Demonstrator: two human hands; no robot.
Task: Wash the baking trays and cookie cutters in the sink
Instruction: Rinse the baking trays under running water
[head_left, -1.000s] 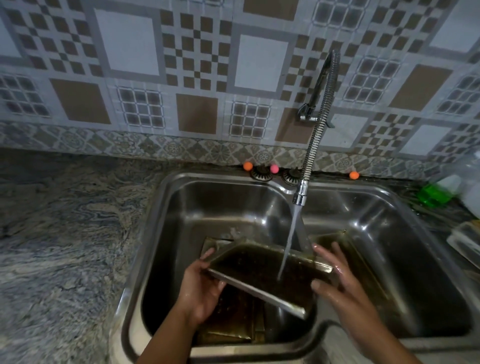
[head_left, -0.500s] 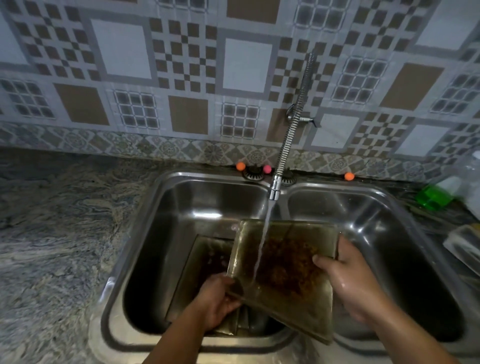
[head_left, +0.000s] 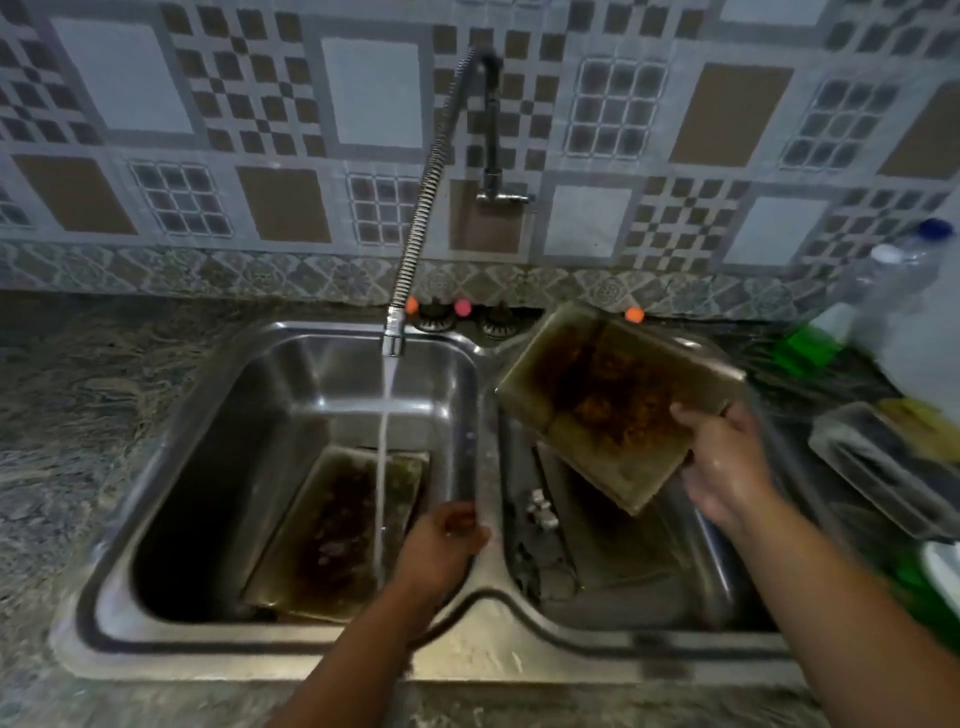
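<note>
My right hand (head_left: 727, 462) grips the near edge of a dirty baking tray (head_left: 613, 395), brown and crusted, held tilted above the right basin (head_left: 727, 587). A second stained tray (head_left: 337, 525) lies in the left basin (head_left: 218, 467) under the running stream from the faucet (head_left: 394, 332). My left hand (head_left: 441, 545) hovers over the divider between the basins with fingers loosely curled, holding nothing. Small metal pieces (head_left: 540, 509), perhaps cookie cutters, lie in the right basin on another flat tray (head_left: 618, 540).
A clear plastic container (head_left: 883, 467) sits on the counter at right, with a green-liquid bottle (head_left: 815, 338) and a clear bottle (head_left: 904, 270) behind it. Granite counter (head_left: 67, 415) lies to the left. Tiled wall behind.
The tray moved from under the water to over the right basin, carried by my right hand alone. My left hand let go of it. The faucet swung left.
</note>
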